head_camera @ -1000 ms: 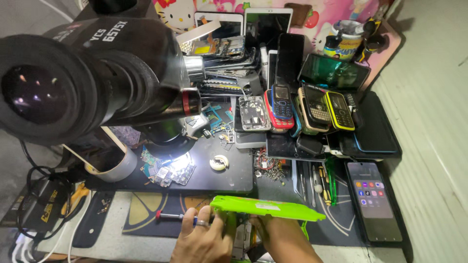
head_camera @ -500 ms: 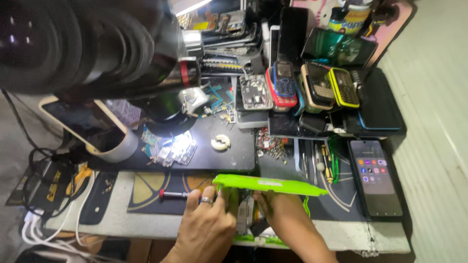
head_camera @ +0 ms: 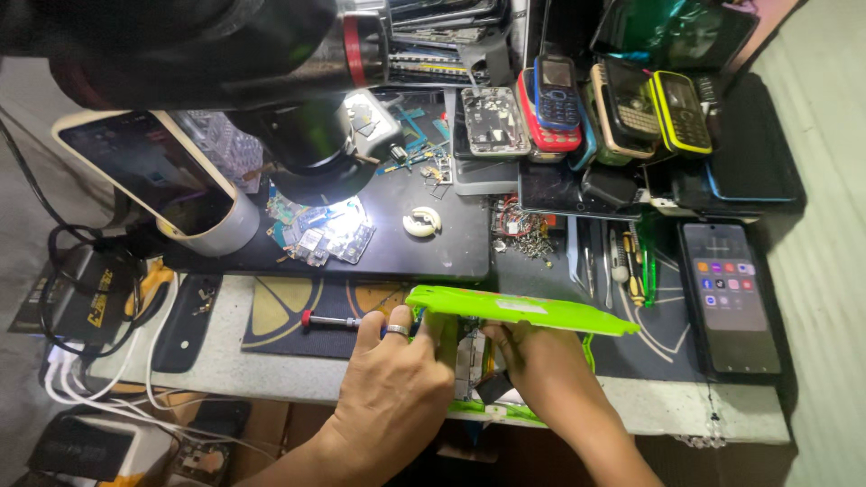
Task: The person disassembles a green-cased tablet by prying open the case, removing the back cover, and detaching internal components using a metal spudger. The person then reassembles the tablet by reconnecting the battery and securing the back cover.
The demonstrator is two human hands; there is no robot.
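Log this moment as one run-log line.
left hand: on red-tipped screwdriver | right hand: holding bright green plastic phone shell | opened phone body between hands | lit smartphone lying at right

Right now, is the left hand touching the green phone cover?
Touching. The head view shows the left hand with its fingers pressed against the near edge of the green phone cover, with no gap visible.

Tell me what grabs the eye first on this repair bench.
The bright green phone frame at front centre stands out, held between the left hand and right hand above an opened phone. Behind it, a lit patch under the black microscope shows small circuit boards. A pile of old keypad phones crowds the far right.
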